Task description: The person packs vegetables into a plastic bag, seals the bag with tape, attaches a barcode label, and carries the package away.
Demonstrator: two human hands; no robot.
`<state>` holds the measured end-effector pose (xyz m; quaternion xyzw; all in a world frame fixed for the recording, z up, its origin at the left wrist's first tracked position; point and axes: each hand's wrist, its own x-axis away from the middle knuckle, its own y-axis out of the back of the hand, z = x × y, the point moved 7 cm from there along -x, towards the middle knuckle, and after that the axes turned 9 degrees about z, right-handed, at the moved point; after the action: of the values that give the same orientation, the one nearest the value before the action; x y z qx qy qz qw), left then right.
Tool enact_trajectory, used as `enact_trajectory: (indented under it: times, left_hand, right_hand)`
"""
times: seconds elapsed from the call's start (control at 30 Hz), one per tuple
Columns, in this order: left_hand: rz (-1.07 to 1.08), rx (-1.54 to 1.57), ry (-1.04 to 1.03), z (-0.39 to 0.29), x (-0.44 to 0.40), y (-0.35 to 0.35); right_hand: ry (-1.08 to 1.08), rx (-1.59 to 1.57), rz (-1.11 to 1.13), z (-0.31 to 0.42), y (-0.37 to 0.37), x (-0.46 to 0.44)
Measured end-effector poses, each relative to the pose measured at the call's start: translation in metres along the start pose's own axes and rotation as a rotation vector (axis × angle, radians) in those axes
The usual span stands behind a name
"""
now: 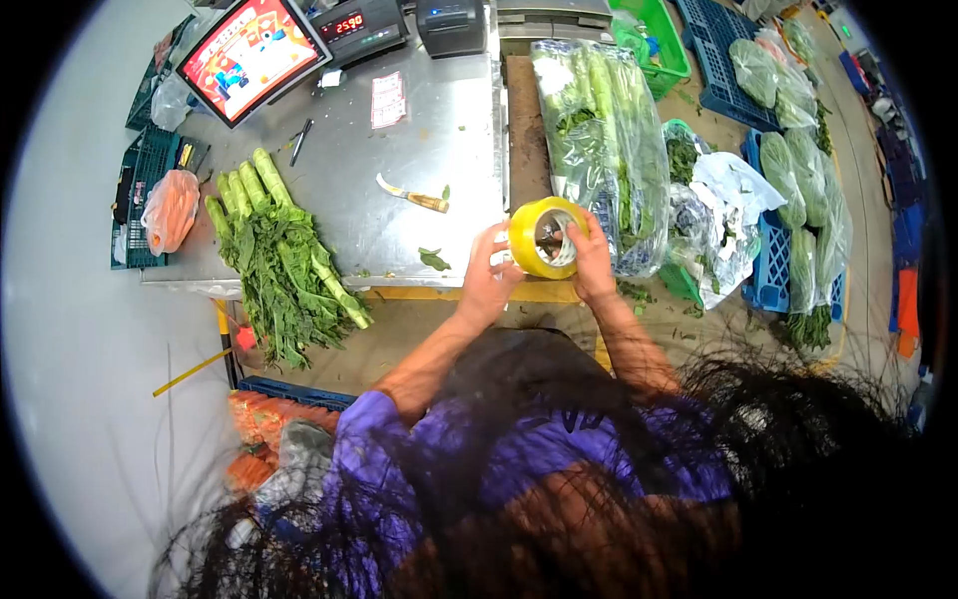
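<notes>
A roll of yellow packing tape (526,240) is held up at the front edge of the steel table, between my two hands. My left hand (488,278) grips its left side with bent fingers, and my right hand (592,258) closes round its right side. On the tabletop left of the roll lies a small knife or peeler (427,201) with a brownish handle. Farther left, a bunch of leafy stem lettuce (279,265) hangs partly over the table edge. Bagged stem lettuce (604,140) lies just beyond my right hand.
A lit screen (252,55), a scale display (349,25) and a black printer (449,27) stand at the back. A pen (300,142) and a paper slip (388,100) lie on the table. Bagged carrots (171,212) sit left. Blue crates (768,262) and bagged greens stand right.
</notes>
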<state>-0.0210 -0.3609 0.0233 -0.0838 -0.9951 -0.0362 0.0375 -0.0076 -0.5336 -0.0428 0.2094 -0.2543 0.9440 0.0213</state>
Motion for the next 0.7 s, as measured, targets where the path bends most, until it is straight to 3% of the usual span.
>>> enact_trajectory:
  times: [0.07, 0.1, 0.2, 0.4, 0.43, 0.47, 0.53, 0.63, 0.7]
  left_hand:
    - [0.084, -0.468, -0.327, -0.024, -0.001, -0.018]
    - [-0.018, -0.315, -0.28, -0.024, -0.005, -0.022]
    - [0.12, -0.464, -0.26, -0.021, -0.021, -0.032]
    - [0.23, -0.261, -0.273, -0.022, -0.051, -0.05]
    - [0.179, -0.158, -0.054, -0.011, -0.057, -0.045]
    - [0.073, 0.239, 0.169, -0.003, -0.067, -0.038]
    - [0.069, 0.382, 0.125, 0.004, -0.093, -0.033]
    - [0.124, 0.434, 0.131, -0.011, -0.119, -0.055]
    - [0.137, 0.31, -0.01, -0.018, -0.135, -0.066]
  right_hand:
    - [0.012, -0.034, -0.056, 0.006, 0.018, 0.002]
    - [0.019, -0.032, -0.051, 0.006, 0.026, 0.001]
    - [0.071, -0.05, -0.064, 0.016, 0.036, 0.005]
    - [0.038, -0.045, -0.093, 0.032, 0.057, 0.022]
    - [0.041, -0.069, -0.094, 0.041, 0.056, 0.027]
    - [0.06, -0.006, -0.067, 0.047, 0.06, 0.027]
    - [0.093, 0.115, 0.002, 0.058, 0.067, 0.025]
    - [-0.036, -0.003, 0.02, 0.077, 0.076, 0.018]
    - [-0.091, 0.003, 0.044, 0.1, 0.09, 0.007]
